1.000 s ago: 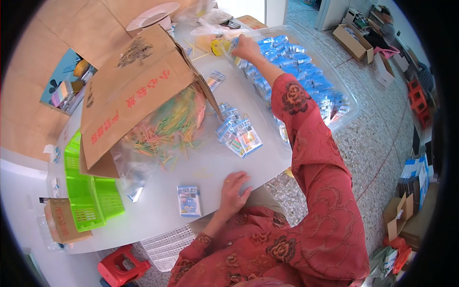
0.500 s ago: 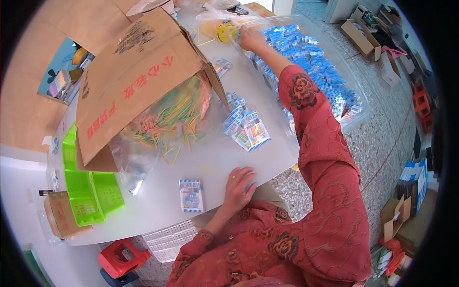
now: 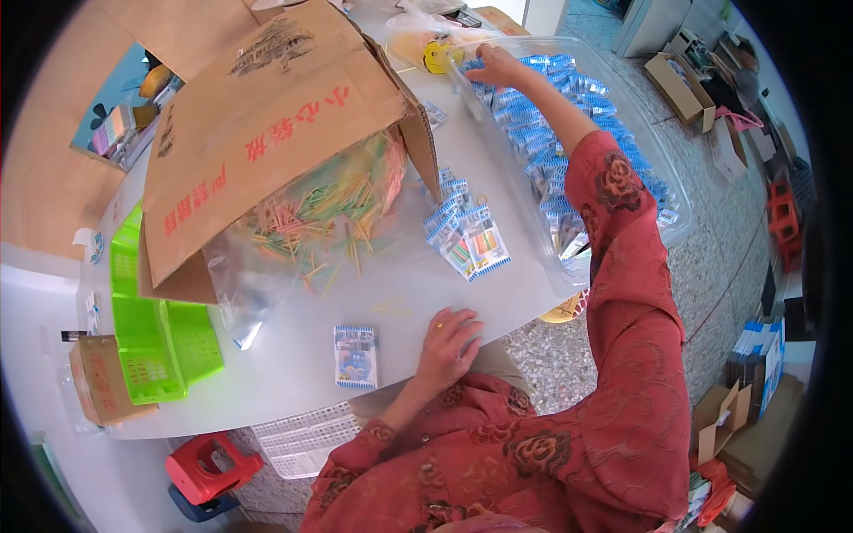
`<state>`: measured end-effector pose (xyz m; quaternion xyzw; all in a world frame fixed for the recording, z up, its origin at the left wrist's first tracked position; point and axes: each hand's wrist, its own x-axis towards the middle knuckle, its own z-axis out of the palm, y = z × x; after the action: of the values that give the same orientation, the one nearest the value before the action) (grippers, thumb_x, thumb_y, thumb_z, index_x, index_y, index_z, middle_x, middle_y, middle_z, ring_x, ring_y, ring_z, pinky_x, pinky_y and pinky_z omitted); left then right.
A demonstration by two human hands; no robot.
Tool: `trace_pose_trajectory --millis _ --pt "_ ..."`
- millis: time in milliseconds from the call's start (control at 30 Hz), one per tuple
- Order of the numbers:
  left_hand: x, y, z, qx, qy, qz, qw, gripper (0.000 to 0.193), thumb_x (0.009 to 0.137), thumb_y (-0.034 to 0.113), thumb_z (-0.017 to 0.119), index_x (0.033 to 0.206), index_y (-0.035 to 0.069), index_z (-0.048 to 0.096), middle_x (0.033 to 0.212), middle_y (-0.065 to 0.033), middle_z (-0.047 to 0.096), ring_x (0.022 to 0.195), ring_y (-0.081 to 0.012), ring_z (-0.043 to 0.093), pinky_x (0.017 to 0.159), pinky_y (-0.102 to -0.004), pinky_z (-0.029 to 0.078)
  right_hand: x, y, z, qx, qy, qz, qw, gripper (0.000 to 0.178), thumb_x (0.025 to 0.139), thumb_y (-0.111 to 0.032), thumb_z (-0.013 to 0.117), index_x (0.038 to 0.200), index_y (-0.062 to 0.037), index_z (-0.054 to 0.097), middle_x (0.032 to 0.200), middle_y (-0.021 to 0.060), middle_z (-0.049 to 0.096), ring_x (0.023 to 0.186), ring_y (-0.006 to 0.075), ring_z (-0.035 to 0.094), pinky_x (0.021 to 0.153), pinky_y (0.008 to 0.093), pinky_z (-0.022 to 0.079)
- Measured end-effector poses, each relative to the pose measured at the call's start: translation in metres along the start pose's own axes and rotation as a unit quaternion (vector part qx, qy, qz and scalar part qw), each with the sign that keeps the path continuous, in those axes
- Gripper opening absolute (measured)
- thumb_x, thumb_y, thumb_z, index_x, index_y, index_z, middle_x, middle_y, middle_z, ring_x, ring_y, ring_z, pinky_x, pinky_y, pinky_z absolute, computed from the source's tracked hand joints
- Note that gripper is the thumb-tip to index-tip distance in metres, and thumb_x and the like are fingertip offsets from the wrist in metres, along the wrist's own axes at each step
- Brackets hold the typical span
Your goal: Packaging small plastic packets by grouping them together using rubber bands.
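Observation:
My right hand reaches over the far left corner of a clear plastic bin. Its fingers are bent down and apart at the blue-and-white packets heaped there, with nothing visibly held; the fingertips are partly hidden. My left hand lies open on the table's front edge, fingers slightly bent and holding nothing. To its left, a single blue-and-white packet lies flat. Beyond it, several packets with coloured sticks in them overlap in a loose pile beside the bin.
A tilted cardboard box stands at left, a clear bag of thin coloured sticks spilling from its mouth. Green baskets and a small carton sit at the far left. A yellow round object touches the bin's corner. Below stands a red stool.
My right hand has moved a little to the right over the packets, away from the yellow object, and its sleeve has swung right. My left hand stays on the table edge. The view has shifted slightly.

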<state>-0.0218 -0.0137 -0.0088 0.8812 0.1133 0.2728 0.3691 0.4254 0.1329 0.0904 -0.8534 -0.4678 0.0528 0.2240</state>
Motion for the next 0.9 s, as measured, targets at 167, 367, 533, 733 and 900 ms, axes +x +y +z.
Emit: trace_pose_trajectory --millis 167,367,533,733,900 --pt "-0.002 0.001 0.001 0.004 -0.005 0.008 1.000 0.029 0.071 0.003 0.071 0.099 0.006 0.063 0.110 -0.0086 0.059 0.101 -0.0299 0.056 0.096 -0.0456 0.042 0.015 0.012 0.024 -0.105 0.040 -0.096 0.989 0.047 0.070 -0.027 0.070 0.104 0.0035 0.062 0.103 0.0228 0.064 0.090 0.0351 0.065 0.075 0.0411 0.054" --pt "0.001 0.000 0.003 0.013 0.010 0.017 1.000 0.027 0.070 0.001 0.070 0.096 0.005 0.063 0.107 -0.0104 0.060 0.097 -0.0317 0.057 0.093 -0.0438 0.044 0.026 0.018 0.032 -0.133 0.009 -0.028 0.991 0.041 0.069 -0.021 0.071 0.104 -0.0016 0.063 0.103 0.0206 0.065 0.094 0.0351 0.062 0.083 0.0400 0.049" --pt "0.002 -0.006 -0.002 -0.001 0.021 -0.001 1.000 0.030 0.070 0.000 0.069 0.098 0.004 0.062 0.108 -0.0109 0.059 0.102 -0.0330 0.055 0.092 -0.0421 0.044 -0.035 -0.015 0.012 0.027 0.127 -0.143 0.981 0.049 0.077 -0.014 0.059 0.122 0.0012 0.047 0.115 0.0279 0.054 0.110 0.0416 0.051 0.095 0.0445 0.042" --pt "0.010 -0.004 -0.001 -0.121 0.080 -0.143 0.979 0.049 0.073 -0.002 0.068 0.119 0.003 0.053 0.107 -0.0113 0.058 0.097 -0.0240 0.058 0.085 -0.0343 0.048 -0.264 -0.107 -0.043 0.153 -0.025 -0.193 0.969 0.046 0.085 -0.003 0.060 0.129 -0.0063 0.048 0.119 0.0107 0.059 0.090 0.0204 0.063 0.073 0.0309 0.053" --pt "0.041 -0.023 0.003 -0.171 0.125 -0.230 0.950 0.067 0.072 0.005 0.072 0.131 0.001 0.040 0.115 -0.0118 0.054 0.086 -0.0201 0.058 0.077 -0.0343 0.049 -0.330 -0.101 0.037 0.195 0.040 -0.163 0.966 0.052 0.085 0.000 0.056 0.134 -0.0021 0.038 0.133 0.0191 0.044 0.121 0.0377 0.045 0.099 0.0391 0.039"
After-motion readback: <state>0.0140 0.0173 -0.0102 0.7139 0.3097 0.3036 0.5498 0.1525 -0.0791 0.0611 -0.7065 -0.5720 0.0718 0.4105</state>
